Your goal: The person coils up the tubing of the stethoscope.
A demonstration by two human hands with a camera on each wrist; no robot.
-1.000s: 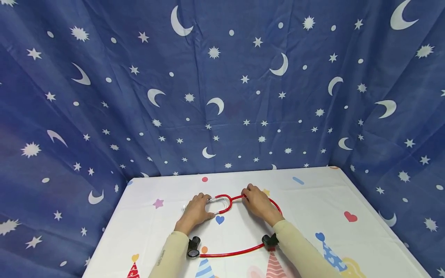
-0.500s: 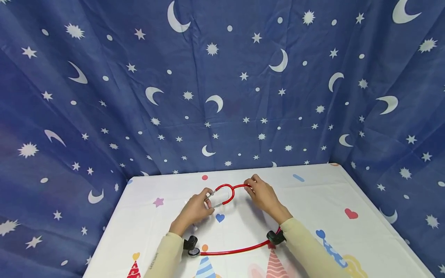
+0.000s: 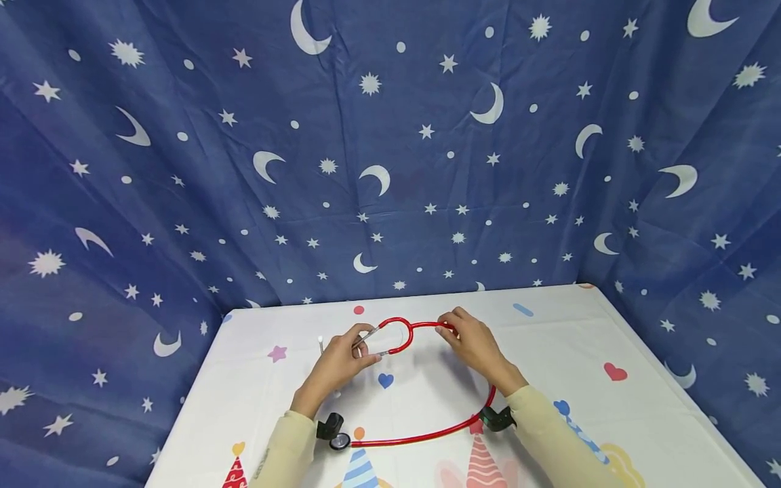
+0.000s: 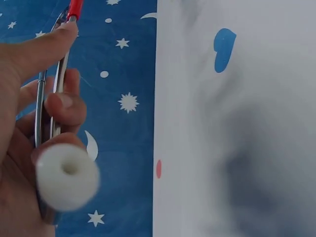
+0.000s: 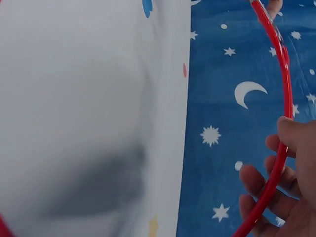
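A stethoscope with red tubing (image 3: 415,439) is stretched between both hands. My left hand (image 3: 337,360) holds its two metal ear tubes (image 4: 60,74), thumb on one and fingers curled round them. A white ear tip (image 4: 52,185) shows large in the left wrist view. To the right, my right hand (image 3: 477,347) pinches the red tube (image 5: 288,84) just past the Y-shaped fork, and its fingers curl along it in the right wrist view. The round chest piece (image 3: 339,441) lies on the table beside the left wrist. The tube runs from there in a curve under the right forearm.
A white cloth with coloured party prints covers the table (image 3: 244,379). Behind and beside it hangs a blue curtain (image 3: 415,169) with moons and stars. Black wrist cameras (image 3: 497,419) sit on both wrists.
Both hands have raised the fork and ear tubes off the tablecloth. The right hand has shifted right with the tube, and the left hand has tilted the ear tubes. The chest piece has stayed low.
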